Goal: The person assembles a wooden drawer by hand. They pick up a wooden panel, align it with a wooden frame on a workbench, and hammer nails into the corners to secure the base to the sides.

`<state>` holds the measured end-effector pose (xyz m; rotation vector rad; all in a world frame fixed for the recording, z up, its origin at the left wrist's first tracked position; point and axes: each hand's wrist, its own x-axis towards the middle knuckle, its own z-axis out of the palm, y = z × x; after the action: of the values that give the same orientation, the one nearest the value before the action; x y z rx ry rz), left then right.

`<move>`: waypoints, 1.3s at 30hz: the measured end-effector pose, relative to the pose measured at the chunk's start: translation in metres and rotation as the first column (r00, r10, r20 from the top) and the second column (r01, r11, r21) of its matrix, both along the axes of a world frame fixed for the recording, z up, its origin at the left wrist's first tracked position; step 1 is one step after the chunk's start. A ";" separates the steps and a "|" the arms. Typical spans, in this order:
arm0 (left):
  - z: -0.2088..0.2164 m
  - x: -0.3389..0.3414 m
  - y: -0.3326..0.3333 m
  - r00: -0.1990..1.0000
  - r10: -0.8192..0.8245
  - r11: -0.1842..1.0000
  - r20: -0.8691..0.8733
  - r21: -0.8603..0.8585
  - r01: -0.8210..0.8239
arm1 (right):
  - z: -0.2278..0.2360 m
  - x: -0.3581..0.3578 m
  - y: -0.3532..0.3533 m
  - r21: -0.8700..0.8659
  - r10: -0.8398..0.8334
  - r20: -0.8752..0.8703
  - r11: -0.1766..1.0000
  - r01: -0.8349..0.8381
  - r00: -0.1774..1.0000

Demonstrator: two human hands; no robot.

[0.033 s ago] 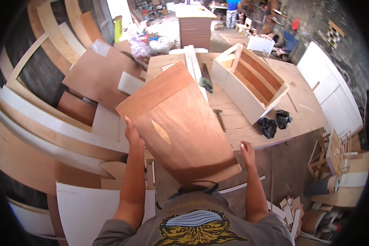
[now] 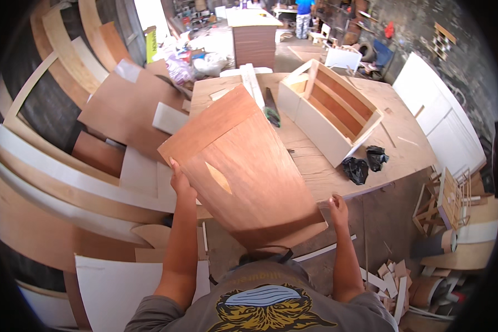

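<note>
Read as a clock face centred on the panel, long curved-looking boards (image 2: pixel 44 149), pale and brown, fill 8 to 10 o'clock. The left hand (image 2: pixel 183 181) grips the panel's edge at 9, its fingers at the rim. The thin wooden panel (image 2: pixel 265 171), mid-picture and tilted, is reddish-brown and smooth-grained, with a darker band along its top and a pale leaf-shaped patch (image 2: pixel 218 177). At 2 o'clock an open-fronted box (image 2: pixel 310 130), white outside and bare wood within, sits on the plywood bench (image 2: pixel 409 141). The right hand (image 2: pixel 338 210), at 4, has its fingers drawn narrowly together beside the panel's edge. Crumpled black plastic bags (image 2: pixel 355 170) lie at 3, angular offcuts (image 2: pixel 390 285) past 4.

The panel hides part of the bench; whether the right fingertips touch it or pinch something small, I cannot tell. The far person's (image 2: pixel 304 19) head is cut off.

Compared with the earlier frame, the bench and box appear slightly further left, the panel now covers nearly all of the hammer (image 2: pixel 291 151), and the right fingers have closed up.
</note>
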<state>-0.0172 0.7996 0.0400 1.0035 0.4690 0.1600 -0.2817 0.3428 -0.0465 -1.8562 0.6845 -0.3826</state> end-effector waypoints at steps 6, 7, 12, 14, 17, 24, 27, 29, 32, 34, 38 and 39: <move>-0.052 0.032 -0.073 0.985 -0.161 0.973 0.055 -0.158 0.168 | -0.065 -0.082 -0.044 0.060 -0.399 0.085 0.917 0.395 0.913; -0.058 0.033 -0.084 0.984 -0.171 0.972 0.049 -0.155 0.177 | -0.070 -0.089 -0.044 0.061 -0.409 0.079 0.912 0.405 0.909; -0.057 0.038 -0.147 0.964 -0.134 0.982 -0.231 -0.162 0.098 | -0.069 -0.090 -0.051 0.213 -0.494 -0.144 0.830 0.515 0.857; -0.040 0.037 -0.181 0.941 -0.173 0.980 -0.289 -0.148 0.135 | -0.073 -0.089 -0.075 0.276 -0.498 -0.085 0.821 0.500 0.863; -0.044 0.053 -0.227 0.927 -0.199 0.977 -0.317 -0.135 0.164 | -0.065 -0.067 -0.108 0.390 -0.507 -0.016 0.790 0.473 0.862; -0.066 0.098 -0.341 0.929 -0.167 0.980 -0.331 -0.162 0.118 | -0.079 -0.017 -0.215 0.513 -0.641 0.285 0.730 0.451 0.713; -0.074 0.116 -0.374 0.935 -0.201 0.971 -0.291 -0.185 0.151 | -0.071 0.015 -0.257 0.553 -0.678 0.366 0.709 0.437 0.638; -0.083 0.129 -0.381 0.923 -0.251 0.958 -0.290 -0.214 0.193 | -0.051 0.039 -0.271 0.537 -0.739 0.313 0.656 0.530 0.596; -0.098 0.159 -0.383 0.915 -0.335 0.920 -0.224 -0.289 0.266 | -0.038 0.070 -0.294 0.573 -0.739 0.297 0.645 0.506 0.605; -0.104 0.182 -0.389 0.912 -0.376 0.893 -0.166 -0.327 0.308 | -0.026 0.095 -0.305 0.605 -0.725 0.328 0.653 0.455 0.605; -0.094 0.222 -0.405 0.842 -0.498 0.866 -0.206 -0.175 0.469 | -0.004 0.140 -0.314 0.601 -0.741 0.387 0.654 0.459 0.549; -0.089 0.232 -0.412 0.801 -0.544 0.839 -0.248 -0.157 0.521 | 0.004 0.151 -0.316 0.598 -0.744 0.397 0.654 0.464 0.537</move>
<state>0.2146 0.3878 -0.0486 1.0472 0.4292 -0.5189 -0.1306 0.0272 -0.0429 -0.8876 0.8660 -1.1697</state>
